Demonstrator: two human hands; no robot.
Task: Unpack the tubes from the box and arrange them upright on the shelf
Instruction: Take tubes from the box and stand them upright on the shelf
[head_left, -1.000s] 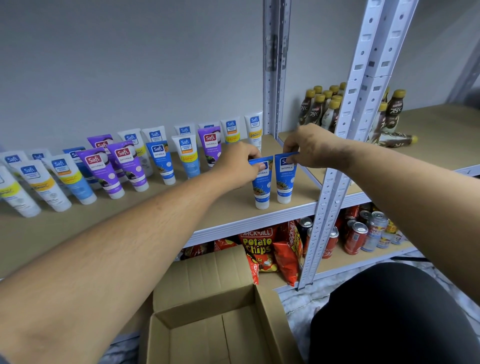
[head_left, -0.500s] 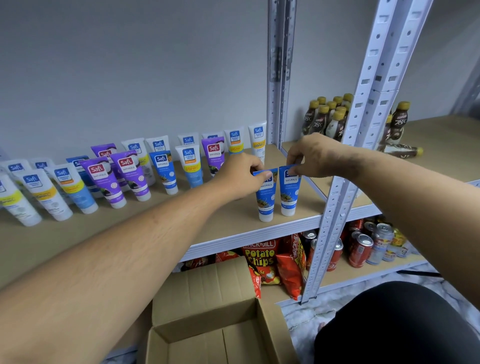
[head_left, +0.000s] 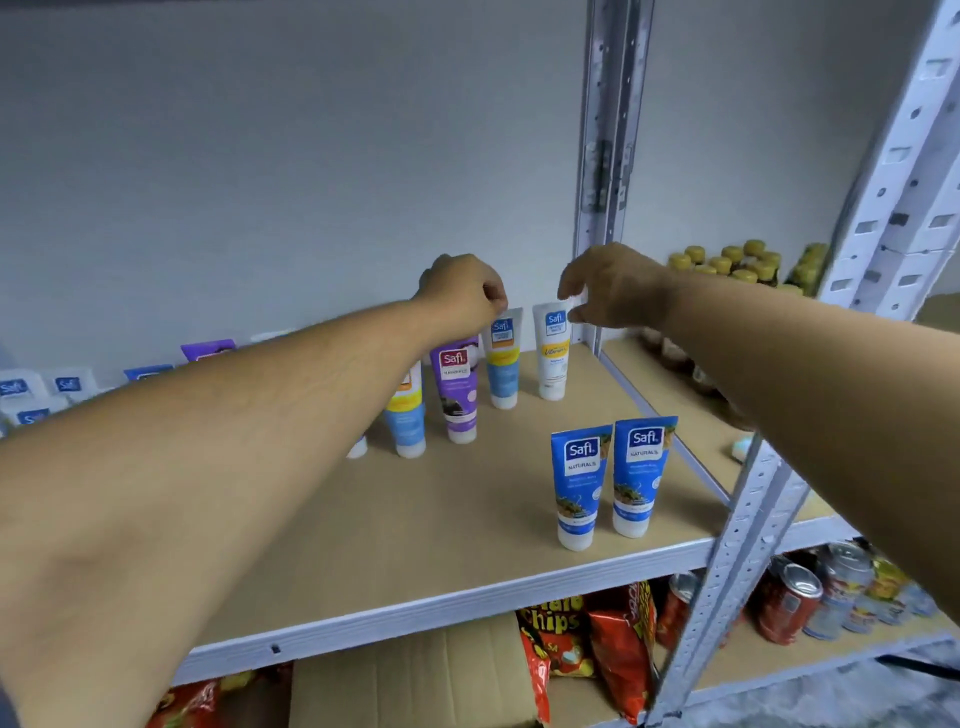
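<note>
While two blue tubes (head_left: 602, 483) reading "Safi Naturals" stand on the shelf (head_left: 415, 519) | left hand (head_left: 462, 299) grip curled together, empty | right hand (head_left: 608, 291) grip apart

both hands (head_left: 462, 296) off blue tubes (head_left: 602, 483), reaching to back row

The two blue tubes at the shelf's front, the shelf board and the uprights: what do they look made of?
Two blue tubes: likely soft plastic, glossy printed skin, white caps at the bottom. Shelf board: looks like bare matte fibreboard or chipboard, tan and grainless, with a white metal front lip. Uprights: probably white-painted steel angle, punched with slots.
</note>
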